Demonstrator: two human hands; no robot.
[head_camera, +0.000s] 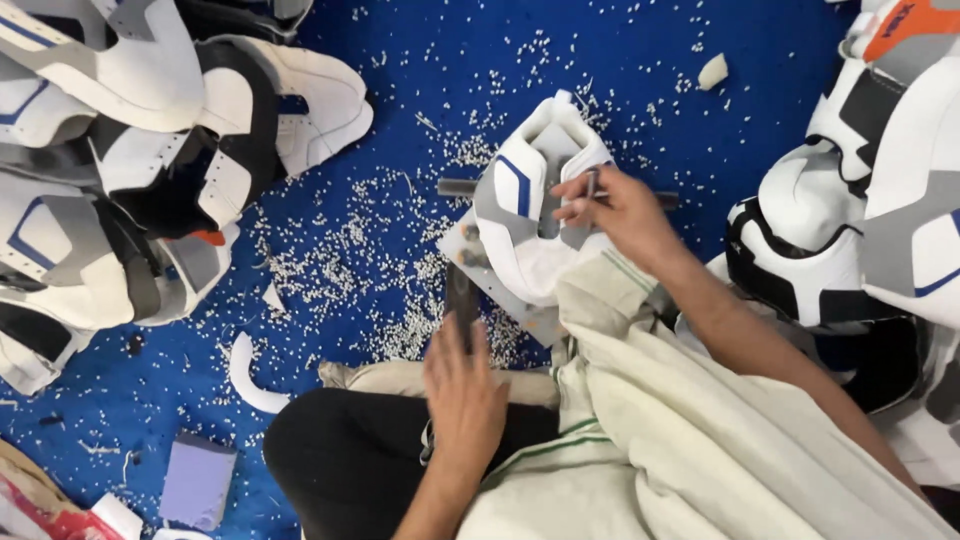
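Note:
A white shoe upper (530, 200) with grey panels and a blue stripe lies over a grey metal plate (495, 290) with a dark cross bar (455, 187), on blue cloth. My right hand (615, 205) pinches a thin dark metal tool against the upper's open middle. My left hand (462, 395) grips a dark flat handle (461, 295) that stands up from the plate's near edge. My knee in black cloth and a cream garment fill the lower part of the view.
Piles of white, grey and black shoe uppers lie at left (130, 150) and right (870, 200). Small white punched bits (340, 260) litter the blue cloth. A curved white offcut (245, 375) and a lilac block (198, 482) lie near my knee.

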